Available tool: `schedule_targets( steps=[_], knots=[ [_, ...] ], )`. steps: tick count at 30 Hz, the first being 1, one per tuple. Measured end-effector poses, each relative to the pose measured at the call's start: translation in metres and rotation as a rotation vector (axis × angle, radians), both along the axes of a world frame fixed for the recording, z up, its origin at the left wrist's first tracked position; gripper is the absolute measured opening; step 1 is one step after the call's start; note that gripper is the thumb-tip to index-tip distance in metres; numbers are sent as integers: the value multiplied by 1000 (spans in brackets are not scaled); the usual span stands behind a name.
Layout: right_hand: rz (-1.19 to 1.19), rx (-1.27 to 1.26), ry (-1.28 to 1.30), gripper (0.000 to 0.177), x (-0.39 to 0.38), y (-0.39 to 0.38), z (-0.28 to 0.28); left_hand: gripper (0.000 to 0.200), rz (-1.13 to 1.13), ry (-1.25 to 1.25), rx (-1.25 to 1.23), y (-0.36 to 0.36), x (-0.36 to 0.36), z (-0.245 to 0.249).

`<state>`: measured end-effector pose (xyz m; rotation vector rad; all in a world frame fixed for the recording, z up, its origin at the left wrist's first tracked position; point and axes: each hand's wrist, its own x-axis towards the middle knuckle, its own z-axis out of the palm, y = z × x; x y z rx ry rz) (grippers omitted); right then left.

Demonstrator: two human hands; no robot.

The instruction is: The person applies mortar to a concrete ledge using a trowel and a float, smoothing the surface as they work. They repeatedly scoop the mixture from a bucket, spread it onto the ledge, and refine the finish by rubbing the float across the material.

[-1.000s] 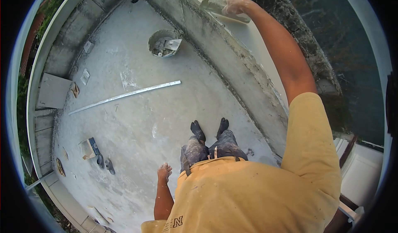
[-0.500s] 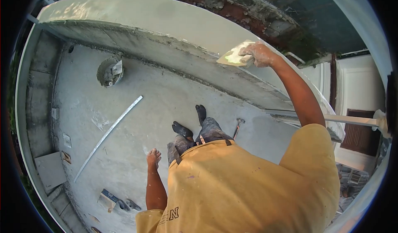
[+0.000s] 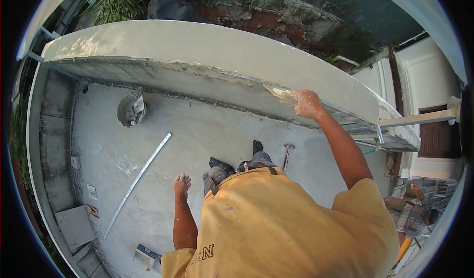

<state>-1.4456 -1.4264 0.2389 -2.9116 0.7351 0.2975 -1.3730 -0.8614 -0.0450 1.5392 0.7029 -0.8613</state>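
Plaster-smeared trowel (image 3: 280, 94) is at the inner edge of the wall (image 3: 197, 43), right hand (image 3: 308, 104) closed round it; contact unclear. Left hand (image 3: 182, 184) hangs half-curled, seemingly empty. Risk: too much tilt could gouge that edge, loose plaster could drop on the floor (image 3: 197, 129). Versus half a second ago: trowel showed its broad face, now nearly edge-on.

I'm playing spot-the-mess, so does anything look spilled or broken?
Yes: a whitish smear stands out on the grey floor beside the long silvery bar, perhaps a spill. The pale ledge looks smooth, but its inner edge is oddly ragged.
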Motion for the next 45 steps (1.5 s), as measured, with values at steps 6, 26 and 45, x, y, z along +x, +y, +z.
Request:
schedule_targets(
  steps=[6, 26, 45],
  knots=[
    [-463, -5, -47, 37, 22, -92, -1, 36, -71, 238, 92, 0, -66, -27],
    [-174, 50, -52, 27, 136, -15, 20, 43, 44, 112, 46, -17, -69, -7],
    [628, 43, 196, 49, 157, -64, 8, 51, 238, -85, 81, -38, -64, 26]
  ],
)
